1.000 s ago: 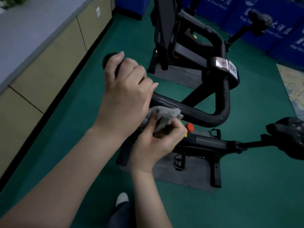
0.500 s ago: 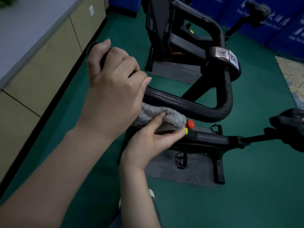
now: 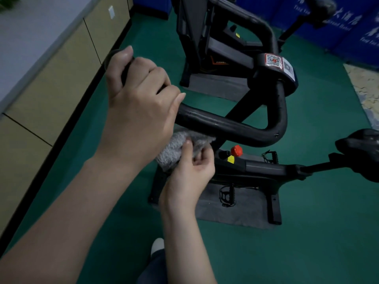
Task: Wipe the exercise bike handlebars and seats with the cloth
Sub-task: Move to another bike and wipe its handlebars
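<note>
Handlebar [image 3: 225, 125] above green floor [image 3: 317, 232], right hand [image 3: 190, 171] gripping cloth [image 3: 174, 148].

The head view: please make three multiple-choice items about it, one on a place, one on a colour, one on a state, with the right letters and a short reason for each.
1. Where is the cloth?
A. under the handlebar, at the right hand
B. on the seat
C. on the floor

2. What colour is the knob on the frame?
A. blue
B. red
C. white

3. What is the left hand doing?
A. hanging free
B. holding the cloth
C. gripping the handlebar end

Answers:
1 A: the grey cloth sits just below the handlebar, in the fingers of the right hand.
2 B: the knob is plainly red.
3 C: its fingers wrap around the black bar.
</note>
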Demonstrator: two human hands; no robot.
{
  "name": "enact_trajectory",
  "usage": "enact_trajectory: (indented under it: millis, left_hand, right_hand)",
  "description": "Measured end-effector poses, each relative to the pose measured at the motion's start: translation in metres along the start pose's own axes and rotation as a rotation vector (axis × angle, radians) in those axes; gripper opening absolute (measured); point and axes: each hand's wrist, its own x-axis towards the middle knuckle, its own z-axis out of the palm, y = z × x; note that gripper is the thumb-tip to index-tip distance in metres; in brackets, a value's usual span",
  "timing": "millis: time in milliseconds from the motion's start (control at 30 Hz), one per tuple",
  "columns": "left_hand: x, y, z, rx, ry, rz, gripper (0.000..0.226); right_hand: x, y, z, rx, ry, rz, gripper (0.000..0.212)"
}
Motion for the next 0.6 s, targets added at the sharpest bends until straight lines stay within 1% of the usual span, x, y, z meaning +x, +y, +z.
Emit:
enact_trajectory:
  millis: [67,133,233,300,367,467,533,600]
  left_hand:
    - [0.0,-0.002,-0.001,0.009,-0.017,0.007,0.035]
    - [-0.001,-0.002,-0.001,0.019,-0.016,0.019,0.035]
    - [-0.001,-0.002,-0.001,0.022,-0.015,0.021,0.034]
    - [-0.001,-0.002,0.0,0.024,-0.022,0.022,0.035]
    - [-0.001,-0.002,-0.001,0.027,-0.024,0.019,0.035]
    - [-0.001,-0.001,-0.001,0.03,-0.031,0.024,0.035]
    - [-0.002,0.001,-0.002,0.021,-0.041,0.01,0.034]
    - [0.0,0.008,-0.004,-0.018,-0.035,-0.02,0.033]
  right_hand:
    - [0.0,-0.009,0.0,0.014,-0.056,0.04,0.008]
    - [0.001,-0.018,0.002,0.026,-0.124,0.068,0.017]
    - [0.0,-0.023,0.005,0.002,-0.271,0.16,0.012]
    - [0.0,-0.027,0.005,0.042,-0.347,0.246,0.01]
    - [0.005,-0.034,0.0,0.16,-0.339,0.278,0.014]
    - [0.015,-0.043,-0.017,0.231,-0.24,0.218,0.022]
    - [0.018,-0.044,-0.023,0.188,-0.208,0.162,0.022]
    - [0.017,-0.044,-0.022,0.088,-0.231,0.139,0.019]
